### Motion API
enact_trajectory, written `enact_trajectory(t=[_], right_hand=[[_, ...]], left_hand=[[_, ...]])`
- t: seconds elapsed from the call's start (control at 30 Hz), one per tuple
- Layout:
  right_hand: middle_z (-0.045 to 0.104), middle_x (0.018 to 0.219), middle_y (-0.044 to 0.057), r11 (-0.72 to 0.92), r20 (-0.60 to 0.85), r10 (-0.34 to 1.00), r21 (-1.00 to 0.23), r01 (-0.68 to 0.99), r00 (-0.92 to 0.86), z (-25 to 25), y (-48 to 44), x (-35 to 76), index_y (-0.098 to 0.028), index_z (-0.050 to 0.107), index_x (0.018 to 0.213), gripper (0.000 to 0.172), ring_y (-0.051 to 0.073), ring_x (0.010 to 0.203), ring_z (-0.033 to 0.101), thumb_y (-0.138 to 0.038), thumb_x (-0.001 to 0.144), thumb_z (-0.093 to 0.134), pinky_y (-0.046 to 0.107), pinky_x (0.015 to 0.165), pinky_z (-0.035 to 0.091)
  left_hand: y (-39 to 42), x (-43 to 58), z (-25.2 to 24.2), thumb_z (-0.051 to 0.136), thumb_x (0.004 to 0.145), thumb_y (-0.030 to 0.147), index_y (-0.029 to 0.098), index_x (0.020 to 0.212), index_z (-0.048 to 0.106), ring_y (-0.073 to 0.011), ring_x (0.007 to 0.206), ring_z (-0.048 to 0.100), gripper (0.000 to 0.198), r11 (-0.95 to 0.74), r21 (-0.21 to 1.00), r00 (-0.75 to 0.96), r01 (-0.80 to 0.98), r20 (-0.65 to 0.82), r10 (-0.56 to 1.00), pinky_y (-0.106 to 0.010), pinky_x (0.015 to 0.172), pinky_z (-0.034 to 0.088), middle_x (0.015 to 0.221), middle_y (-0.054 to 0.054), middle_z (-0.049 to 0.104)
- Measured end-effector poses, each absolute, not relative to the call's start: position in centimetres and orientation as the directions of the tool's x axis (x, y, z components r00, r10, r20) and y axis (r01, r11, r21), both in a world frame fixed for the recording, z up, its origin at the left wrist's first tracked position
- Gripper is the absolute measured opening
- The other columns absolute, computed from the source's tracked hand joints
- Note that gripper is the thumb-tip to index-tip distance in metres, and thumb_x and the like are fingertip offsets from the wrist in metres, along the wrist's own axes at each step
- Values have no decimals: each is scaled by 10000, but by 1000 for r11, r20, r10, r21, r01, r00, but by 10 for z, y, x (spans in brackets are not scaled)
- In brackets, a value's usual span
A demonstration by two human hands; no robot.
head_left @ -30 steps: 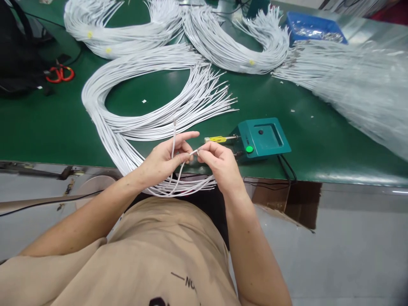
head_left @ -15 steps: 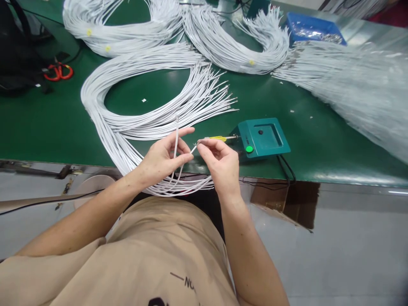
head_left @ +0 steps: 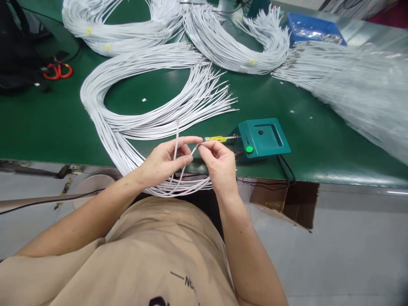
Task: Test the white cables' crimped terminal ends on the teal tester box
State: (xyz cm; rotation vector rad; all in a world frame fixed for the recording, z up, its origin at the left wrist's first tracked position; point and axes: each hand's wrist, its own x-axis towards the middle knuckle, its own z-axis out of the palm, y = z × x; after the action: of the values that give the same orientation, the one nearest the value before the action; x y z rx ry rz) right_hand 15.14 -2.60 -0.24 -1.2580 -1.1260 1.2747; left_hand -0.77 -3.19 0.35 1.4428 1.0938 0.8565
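My left hand (head_left: pixel 165 160) is closed around a white cable (head_left: pixel 176 144), with its index finger stretched out to the right. One end of the cable sticks up past the fingers; another stretch slants over toward my right hand (head_left: pixel 219 163). That hand pinches the slanting end between thumb and fingertips, which mostly hide the tip. Just beyond the fingertips, a yellow-handled tool (head_left: pixel 218 139) with a metal shaft runs to a green box-shaped device (head_left: pixel 264 138) with a bright green button. White cables (head_left: pixel 137 159) in a large bundle pass behind and below my left hand.
More bundles of white cable (head_left: pixel 127 38) cover the back of the green table (head_left: pixel 331 159). A blue tray (head_left: pixel 314 29) holds small metal parts. Red-handled scissors (head_left: pixel 59 71) lie at left beside a black bag (head_left: pixel 19 51). A cardboard box (head_left: pixel 287 202) stands below the table edge.
My left index finger has moved right and slightly down, toward the right fingertips. My right hand has shifted slightly down and left, still pinching the cable end.
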Motion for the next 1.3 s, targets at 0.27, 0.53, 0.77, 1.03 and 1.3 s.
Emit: enact_trajectory(t=[0.27,0.53,0.77,1.03,1.3], right_hand=[[685,873,22,13,15,998,-999,34,62,2,-26,155,-191,693,844,135,152,837,620,-269,793,596,285,803,476],[652,826,19,54,57,998,-991,119,26,3,-25,155,-195,698,764,100,148,811,614,-268,784,634,278,788,485],[643,789,5,21,20,1000,-993,117,-6,2,-22,156,-192,695,748,92,136,738,603,-281,742,674,269,726,487],[621,712,-9,14,16,1000,-970,244,6,6,-20,156,-187,653,673,66,124,654,553,-235,715,633,262,663,453],[692,971,23,-11,-12,996,-1000,10,-90,4,-14,163,-213,711,909,209,156,923,617,-359,832,584,293,847,475]], left_hand=[[-31,-7,7,652,812,248,208,1225,578,-97,634,517,422,76,992,309,96,-102,945,-209,573,420,738,18,554],[-33,-5,2,682,775,236,170,1144,614,-133,700,588,381,-49,975,198,217,5,980,-263,692,473,751,-8,623],[-35,-5,4,674,777,242,185,1105,619,-148,734,615,338,-99,927,159,363,43,986,-277,713,477,803,-19,669],[-35,-6,8,659,786,243,203,1125,618,-144,723,602,344,-123,907,162,402,61,985,-267,692,459,809,-11,662],[-33,-6,8,649,808,231,201,1138,594,-150,723,636,336,-77,974,216,214,29,976,-288,741,481,769,-1,636]])
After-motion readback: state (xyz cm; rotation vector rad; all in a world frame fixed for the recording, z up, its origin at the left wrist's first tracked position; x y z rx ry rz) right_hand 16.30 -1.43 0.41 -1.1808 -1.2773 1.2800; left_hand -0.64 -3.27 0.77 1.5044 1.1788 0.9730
